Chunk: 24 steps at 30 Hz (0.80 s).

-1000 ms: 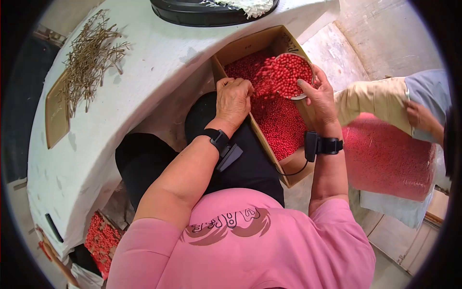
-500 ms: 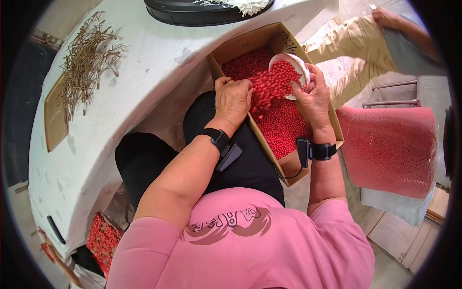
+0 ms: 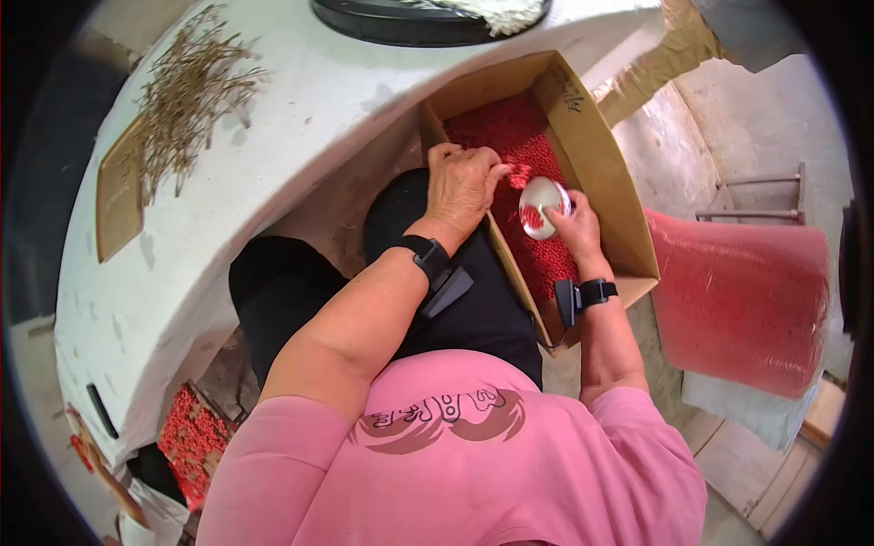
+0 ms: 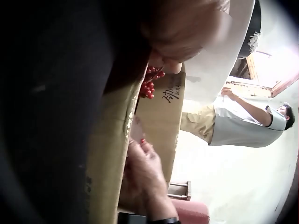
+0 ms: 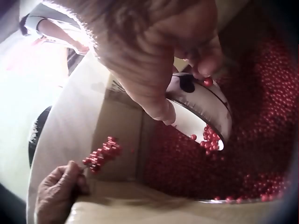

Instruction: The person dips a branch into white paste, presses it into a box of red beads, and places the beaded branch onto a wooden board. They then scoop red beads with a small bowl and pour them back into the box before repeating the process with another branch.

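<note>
My left hand (image 3: 460, 187) is at the near edge of a cardboard box (image 3: 628, 218), its fingertips pinching a sprig of red berries (image 5: 103, 154) by its thin stem. The sprig points in over the box. In my right hand (image 3: 583, 232) is a white bowl (image 3: 549, 193), gripped by the rim with the thumb on the inner side. The bowl tilts low over the loose red berries (image 3: 505, 123) that cover the box's bottom. A small cluster of berries lies inside the bowl, and one clings near my fingers in the right wrist view.
On the white table (image 3: 300, 118) to the left lie a bundle of dry twigs (image 3: 196, 91) and a brown tray (image 3: 118, 205). A black tub (image 3: 419, 23) stands at the back. A red wrapped bundle (image 3: 742, 300) is at the right. Another person (image 4: 243, 119) stands beyond the box.
The bowl has gone down into the box and tipped, and holds far fewer berries than before. My left hand stays near the box edge. The other person has moved toward the back.
</note>
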Each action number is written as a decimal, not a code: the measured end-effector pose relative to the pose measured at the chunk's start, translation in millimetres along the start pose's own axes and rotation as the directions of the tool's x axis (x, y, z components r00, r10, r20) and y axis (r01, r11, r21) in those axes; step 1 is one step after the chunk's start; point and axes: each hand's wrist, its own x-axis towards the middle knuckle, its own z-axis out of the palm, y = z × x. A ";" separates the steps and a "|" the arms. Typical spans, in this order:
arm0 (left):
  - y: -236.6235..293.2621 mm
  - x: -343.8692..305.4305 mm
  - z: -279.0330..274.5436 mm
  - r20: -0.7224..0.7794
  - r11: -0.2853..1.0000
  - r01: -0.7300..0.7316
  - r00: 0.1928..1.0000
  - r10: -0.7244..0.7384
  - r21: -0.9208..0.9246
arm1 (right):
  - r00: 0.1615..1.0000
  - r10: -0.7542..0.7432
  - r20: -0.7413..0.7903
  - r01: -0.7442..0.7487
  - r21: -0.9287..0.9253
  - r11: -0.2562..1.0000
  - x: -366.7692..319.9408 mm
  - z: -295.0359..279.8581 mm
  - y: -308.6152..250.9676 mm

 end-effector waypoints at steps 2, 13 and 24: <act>0.3 0.4 -1.2 -0.045 0.992 0.046 0.998 -0.051 -0.116 | 0.984 0.091 0.156 -0.102 0.064 0.993 -5.7 6.1 6.6; 21.9 -8.8 -81.4 -0.087 0.809 0.213 0.947 -0.308 -0.547 | 0.952 -0.201 0.231 0.195 0.049 0.980 -7.7 -30.8 -6.3; 32.5 -176.0 -317.6 -0.437 0.634 0.102 0.641 -0.631 -0.766 | 0.786 -0.432 0.442 0.104 0.595 0.797 -23.7 -59.7 -152.3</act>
